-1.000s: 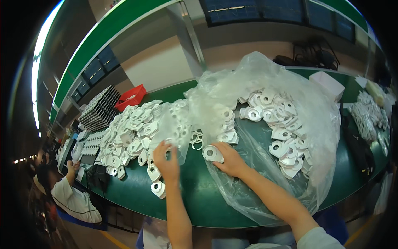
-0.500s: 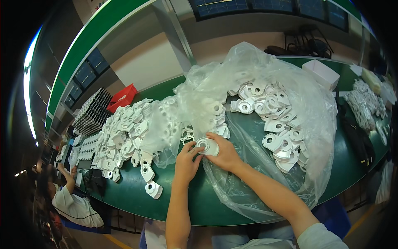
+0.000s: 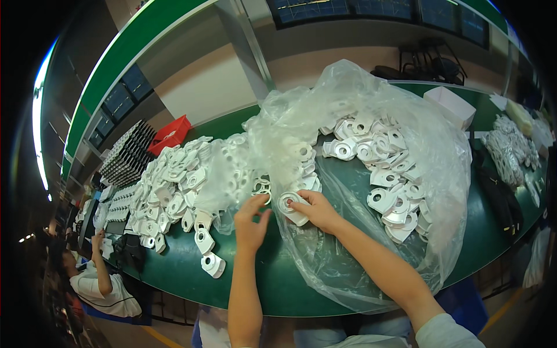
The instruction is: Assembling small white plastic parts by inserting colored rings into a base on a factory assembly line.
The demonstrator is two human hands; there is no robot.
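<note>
My right hand (image 3: 321,213) grips a white plastic part (image 3: 292,209) with a round collar and a flat, angled end, its thumb over the round opening. Apart from it, my left hand (image 3: 252,223) is raised over the green table with thumb and fingers spread. Its fingertips reach the small group of thin white rings (image 3: 262,186); whether they touch one is hard to tell. To the left lies a large heap of similar white parts (image 3: 174,200). More white parts (image 3: 383,198) lie in a curved pile on my right, by the clear plastic bag.
A big clear plastic bag (image 3: 449,174) spreads over the green table (image 3: 278,278). A red bin (image 3: 169,134) and stacked trays (image 3: 126,153) stand far left. At the back right are a white box (image 3: 449,106) and bagged pieces (image 3: 510,145). Another person (image 3: 104,287) sits at the left.
My left hand has let go of the white part and moved left to the rings. The part, still in my right hand, now faces up more, its flat end tilted down right.
</note>
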